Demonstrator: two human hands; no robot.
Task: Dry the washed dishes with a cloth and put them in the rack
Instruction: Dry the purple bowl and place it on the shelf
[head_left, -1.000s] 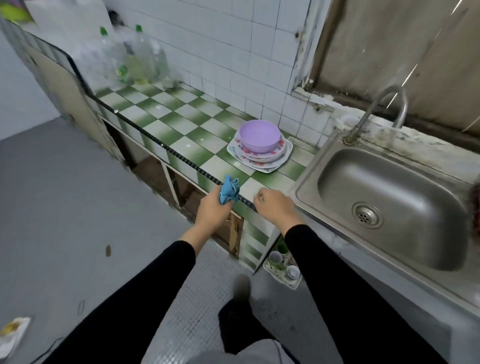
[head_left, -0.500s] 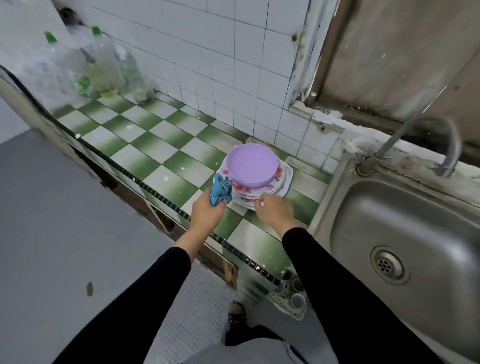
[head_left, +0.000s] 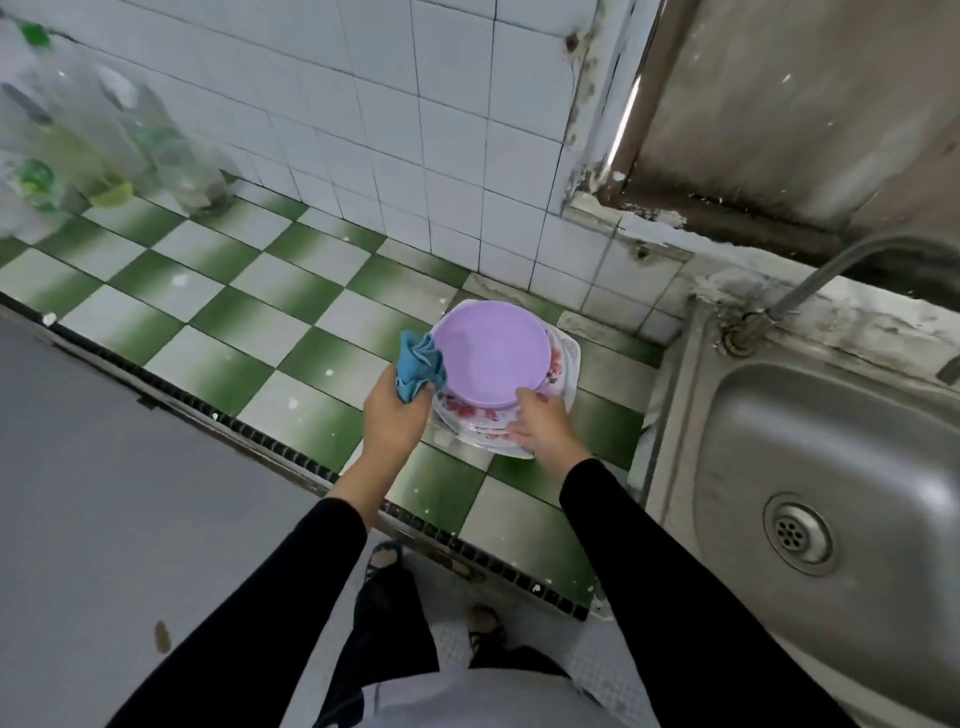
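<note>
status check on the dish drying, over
Left grip holds blue cloth beside purple bowl. Right grip on plate stack's near rim, hold unclear. Bowl atop stack. Rack not in view.

Grips a bunched blue cloth (head_left: 415, 366) in the left hand (head_left: 392, 415), touching the left edge of a purple bowl (head_left: 491, 358). Rests the right hand (head_left: 543, 423) just right of that grip, on the near rim of the stack of flowered plates (head_left: 470, 414) under the bowl, thumb against the bowl. Stands at a green-and-white checked counter (head_left: 208, 312). Beyond the grip, white wall tiles (head_left: 415, 130); far left of it, blurred plastic bottles (head_left: 104, 156); well to its right, a steel sink (head_left: 831, 467) and tap (head_left: 831, 265).
</note>
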